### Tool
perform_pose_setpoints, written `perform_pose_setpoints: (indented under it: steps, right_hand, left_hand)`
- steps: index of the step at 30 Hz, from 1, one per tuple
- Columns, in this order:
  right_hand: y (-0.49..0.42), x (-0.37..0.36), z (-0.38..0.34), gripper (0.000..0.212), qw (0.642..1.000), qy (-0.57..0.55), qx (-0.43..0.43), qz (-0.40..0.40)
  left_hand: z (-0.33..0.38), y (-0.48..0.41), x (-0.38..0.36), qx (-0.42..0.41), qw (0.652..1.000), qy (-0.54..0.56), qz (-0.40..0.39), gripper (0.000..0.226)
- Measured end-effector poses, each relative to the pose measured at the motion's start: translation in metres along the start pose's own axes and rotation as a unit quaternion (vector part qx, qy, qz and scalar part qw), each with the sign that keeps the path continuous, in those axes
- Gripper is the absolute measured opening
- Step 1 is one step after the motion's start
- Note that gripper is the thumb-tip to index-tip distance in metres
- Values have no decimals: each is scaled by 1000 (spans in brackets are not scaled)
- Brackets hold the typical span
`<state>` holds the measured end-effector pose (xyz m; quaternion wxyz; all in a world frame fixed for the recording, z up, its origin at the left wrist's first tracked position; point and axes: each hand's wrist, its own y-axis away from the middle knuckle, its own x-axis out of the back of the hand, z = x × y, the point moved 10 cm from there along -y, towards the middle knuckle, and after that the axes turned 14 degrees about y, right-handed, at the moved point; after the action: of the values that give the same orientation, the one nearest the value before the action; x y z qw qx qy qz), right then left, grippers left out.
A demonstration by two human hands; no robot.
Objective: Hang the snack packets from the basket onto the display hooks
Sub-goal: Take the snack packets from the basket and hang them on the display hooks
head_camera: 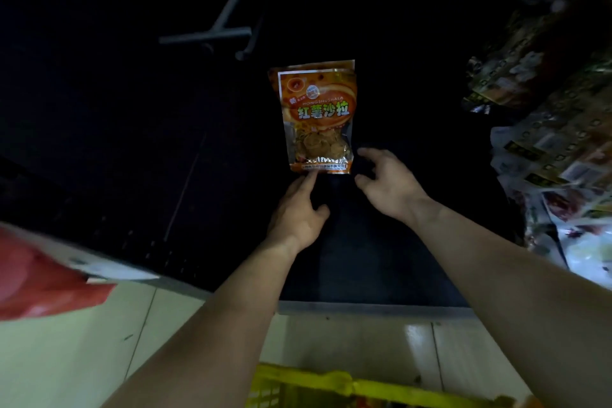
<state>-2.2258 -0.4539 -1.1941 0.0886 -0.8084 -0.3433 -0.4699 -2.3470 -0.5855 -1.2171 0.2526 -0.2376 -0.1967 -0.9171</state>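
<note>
The left hand (294, 215) is loosely open, its forefinger touching the bottom edge of the orange snack packet (316, 116), gripping nothing. The right hand (387, 185), fingers spread and empty, hovers just beside the packet's lower right corner. The packet hangs upright above both hands against the dark display panel (99, 109). A yellow basket (298, 384) sits below the forearms, other hung packets (546, 142) well right.

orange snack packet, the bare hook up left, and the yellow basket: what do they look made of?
Orange snack packet: glossy plastic film, probably foil-backed; it glints, has a crimped silvery bottom seal and a clear window showing the chips.
Bare hook: looks like grey metal rod, matte; too dim to be sure.
Yellow basket: moulded plastic by its look, with slotted walls and a dull sheen.
</note>
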Motion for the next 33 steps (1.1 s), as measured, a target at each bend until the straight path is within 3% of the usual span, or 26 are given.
perform_pose_setpoints:
  steps: [6,16,21,26,29,33]
  right_hand:
    - [92,35,-21,66,994,97,-12,-50]
    - [310,78,-42,64,975,192,2,-111]
    - [383,68,-5,66,965,233,-16,-120]
    - [414,67,68,67,964,216,-120,-94]
    - [420,52,98,80,962,194,-154,-117]
    - [412,32,104,107,955,218,-145,-142]
  left_hand:
    - [28,84,21,37,999,-19,-15,75]
    - [88,284,37,6,994,-97,-39,76]
    - [68,343,10,30,990,-113,-78,79]
    - [46,360,-37,60,984,-121,-116,82]
    - [36,359,-63,70,979,-138,-135,81]
    - [24,369,-76,44,969,-193,-145,57]
